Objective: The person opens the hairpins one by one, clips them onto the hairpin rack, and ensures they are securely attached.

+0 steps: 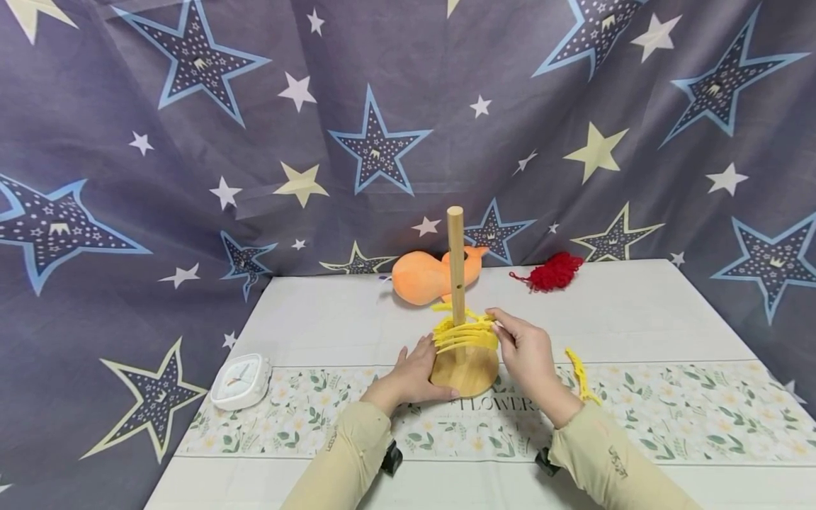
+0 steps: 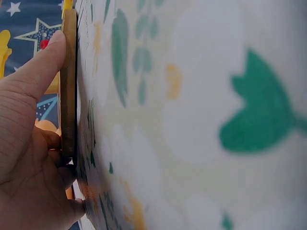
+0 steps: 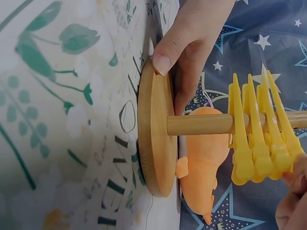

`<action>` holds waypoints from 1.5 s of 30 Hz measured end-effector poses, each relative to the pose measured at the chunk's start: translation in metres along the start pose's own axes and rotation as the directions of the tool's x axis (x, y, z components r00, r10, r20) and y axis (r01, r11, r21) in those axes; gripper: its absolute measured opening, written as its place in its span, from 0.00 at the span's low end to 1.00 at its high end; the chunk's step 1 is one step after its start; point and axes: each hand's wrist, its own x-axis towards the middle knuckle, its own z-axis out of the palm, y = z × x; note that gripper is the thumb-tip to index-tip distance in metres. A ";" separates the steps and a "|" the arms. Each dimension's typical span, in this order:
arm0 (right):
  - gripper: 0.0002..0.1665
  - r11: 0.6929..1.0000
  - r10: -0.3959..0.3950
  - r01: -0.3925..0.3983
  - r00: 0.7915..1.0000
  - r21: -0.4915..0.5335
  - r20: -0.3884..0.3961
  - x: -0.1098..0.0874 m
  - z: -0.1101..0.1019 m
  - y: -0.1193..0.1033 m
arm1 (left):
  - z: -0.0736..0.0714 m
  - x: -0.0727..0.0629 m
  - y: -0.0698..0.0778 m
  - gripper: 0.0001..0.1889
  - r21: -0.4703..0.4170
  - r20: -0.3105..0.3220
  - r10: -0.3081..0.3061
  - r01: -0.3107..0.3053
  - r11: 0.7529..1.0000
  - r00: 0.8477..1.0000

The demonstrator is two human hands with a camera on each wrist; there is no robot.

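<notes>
A wooden stand has a round base (image 1: 472, 381) on the tabletop and an upright pole (image 1: 455, 262). Thumb and fingers of my left hand (image 1: 409, 377) hold the base by its left edge; the left wrist view shows the thumb (image 2: 48, 57) on its rim. Several curved yellow plastic pieces (image 3: 254, 148) sit in a row around the pole, above the base. At their right side, my right hand (image 1: 530, 354) pinches the end of a yellow piece between thumb and fingertips. Another forked yellow piece (image 1: 579, 375) lies loose, right of that hand.
Behind the stand lies an orange plush toy (image 1: 421, 278), with a bundle of red yarn (image 1: 556, 272) to its right. A white clock (image 1: 239, 382) stands at the table's left edge. A floral runner (image 1: 299, 414) crosses the table; a star-patterned curtain (image 1: 382, 64) hangs behind.
</notes>
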 end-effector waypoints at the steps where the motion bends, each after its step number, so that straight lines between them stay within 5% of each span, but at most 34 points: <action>1: 0.18 1.000 -0.007 0.007 1.000 -0.004 0.009 0.000 0.000 0.000 | 0.000 0.000 0.000 0.58 0.002 -0.002 0.003 -0.003 1.000 1.000; 8: 0.23 0.997 -0.067 0.066 0.998 0.032 0.019 -0.004 -0.003 0.006 | -0.001 0.002 0.001 0.59 -0.007 0.005 0.008 -0.008 1.000 1.000; 22: 0.26 0.997 -0.059 0.052 0.988 0.050 0.145 -0.007 -0.009 0.011 | 0.001 0.002 0.000 0.60 -0.001 0.003 0.006 -0.006 1.000 1.000; 35: 0.23 0.996 -0.089 0.090 0.994 -0.010 0.063 -0.013 -0.038 0.029 | 0.002 0.000 -0.001 0.60 -0.010 0.006 0.000 0.000 1.000 1.000; 45: 0.17 0.994 0.013 -0.005 0.997 -0.110 0.072 -0.024 -0.072 0.055 | -0.001 0.000 0.000 0.59 -0.020 0.005 0.011 -0.011 1.000 1.000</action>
